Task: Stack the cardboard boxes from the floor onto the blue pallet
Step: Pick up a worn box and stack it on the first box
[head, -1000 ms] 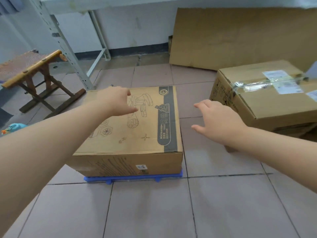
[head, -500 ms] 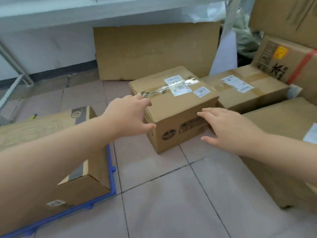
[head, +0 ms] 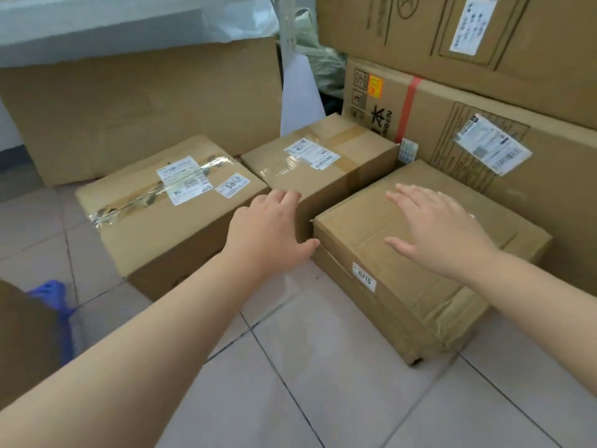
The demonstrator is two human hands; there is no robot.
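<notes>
Three cardboard boxes sit on the tiled floor. The dented box labelled 6215 (head: 400, 286) lies nearest on the right. My right hand (head: 442, 234) hovers flat and open over its top. My left hand (head: 271, 231) is open at that box's left corner, thumb by the edge. The taped box labelled 5842 (head: 155, 221) stands to the left, and a third box (head: 326, 166) with a white label sits behind. A corner of the blue pallet (head: 55, 302) shows at the left edge, with part of a box (head: 26, 337) on it.
Large cartons (head: 484, 124) are stacked against the right side. A flat cardboard sheet (head: 139, 105) leans on the back wall under a shelf. A white rack post (head: 287, 24) and plastic bags stand behind the boxes. Bare tiles (head: 323, 383) lie in front.
My view has swung right, away from the pallet. Both hands have moved from the 5842 box over to the dented 6215 box.
</notes>
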